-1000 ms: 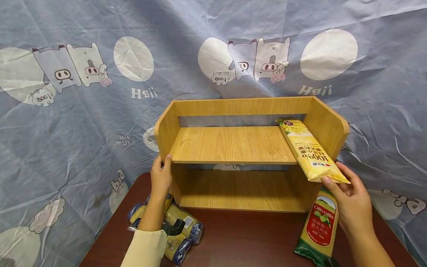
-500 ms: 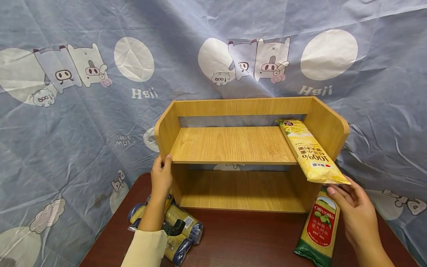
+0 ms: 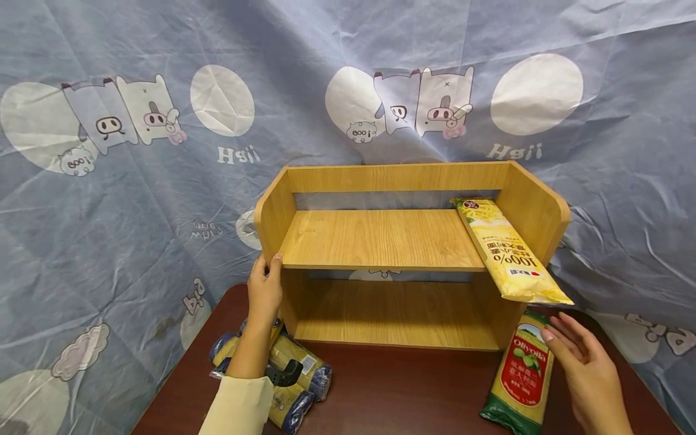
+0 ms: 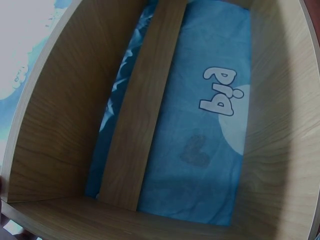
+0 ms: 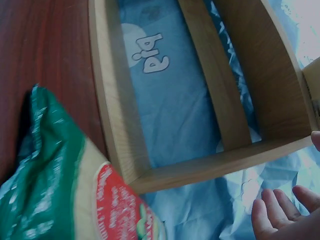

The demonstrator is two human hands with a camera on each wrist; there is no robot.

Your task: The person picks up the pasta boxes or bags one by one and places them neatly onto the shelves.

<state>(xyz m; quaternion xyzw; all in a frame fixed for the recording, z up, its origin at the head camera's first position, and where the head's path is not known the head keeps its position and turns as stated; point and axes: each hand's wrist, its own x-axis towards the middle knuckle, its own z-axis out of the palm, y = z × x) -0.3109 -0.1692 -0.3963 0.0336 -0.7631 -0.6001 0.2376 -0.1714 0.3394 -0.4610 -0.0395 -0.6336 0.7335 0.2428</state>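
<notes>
A two-tier wooden shelf [image 3: 380, 238] stands on the table. My left hand [image 3: 265, 290] grips the left side panel at the upper board's front corner. On the upper board's right side lies a yellow pasta packet [image 3: 502, 248], its near end jutting past the front edge. My right hand [image 3: 589, 368] is below that end, fingers relaxed and holding nothing. Close beside it, a green-ended Olivoila spaghetti packet [image 3: 522, 374] leans at the shelf's right front; its green end [image 5: 45, 170] looms large in the right wrist view, with my right fingers [image 5: 275, 207] at lower right.
Several blue-and-yellow pasta packets [image 3: 296, 362] lie on the dark red table [image 3: 397, 386] at left, partly behind my left forearm. A blue patterned cloth [image 3: 136, 241] hangs behind the shelf and at both sides. The shelf's lower board [image 3: 391, 314] sits near table level.
My right hand has let go of the yellow pasta packet's near end and moved down beside the Olivoila packet. The left hand stays on the shelf.
</notes>
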